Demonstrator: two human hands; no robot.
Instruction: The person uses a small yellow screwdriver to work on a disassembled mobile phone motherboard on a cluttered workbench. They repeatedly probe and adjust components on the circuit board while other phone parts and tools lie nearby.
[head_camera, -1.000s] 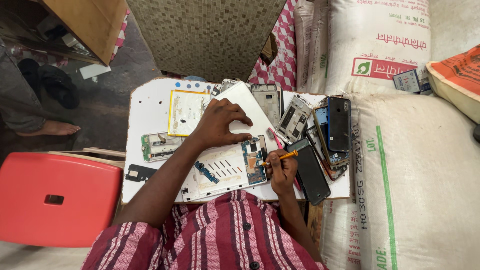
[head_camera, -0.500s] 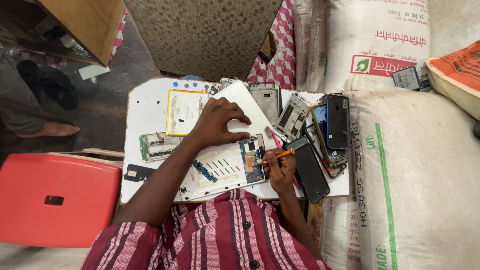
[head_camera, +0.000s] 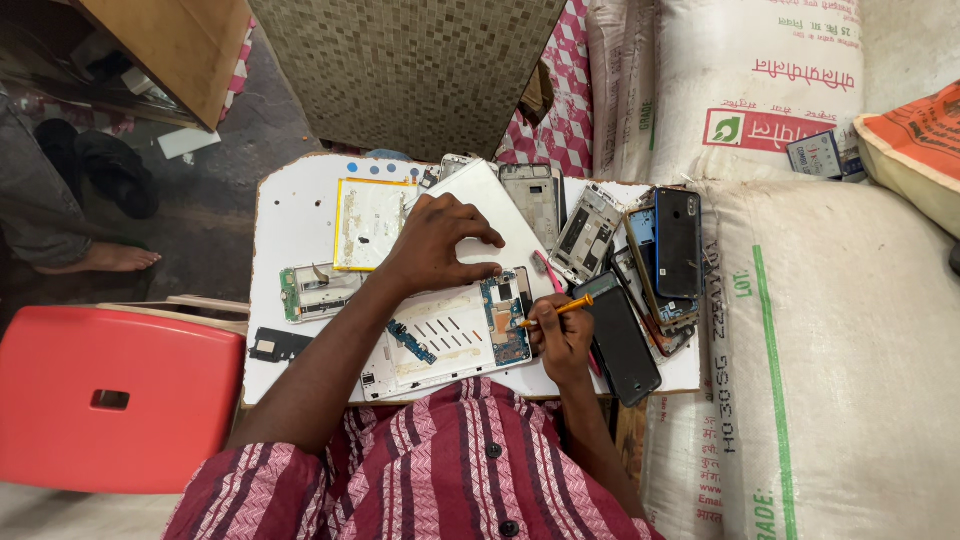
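A: White plastic, that opened tablet (head_camera: 450, 340), lying across the middle of the small white table (head_camera: 290, 215) with its back off and the blue circuit board (head_camera: 507, 318) bared at its right end.

B: And the hands?

A: The left hand (head_camera: 435, 240) lies flat, fingers spread wide, pressing down on the tablet's upper half. The right hand (head_camera: 562, 335) is closed round an orange-handled screwdriver (head_camera: 555, 310), its tip resting at the board's right edge.

B: What might go wrong?

A: I'd judge the tip could skid off a screw and scratch the board if the left hand lets the tablet shift. The table is crowded too: a black phone (head_camera: 620, 345) sits just beside the right wrist, and a nudge could push it off the near edge.

B: Any packaging about?

A: A tall white woven sack (head_camera: 745, 85) stands behind the table, with a red rectangular label bearing a green leaf mark. A second white sack (head_camera: 830, 380) lies to the right, a green stripe running down it beside dark print. An orange bag (head_camera: 915, 140) sits at the far right, and a small blue-and-white box (head_camera: 815, 155) rests between the sacks.
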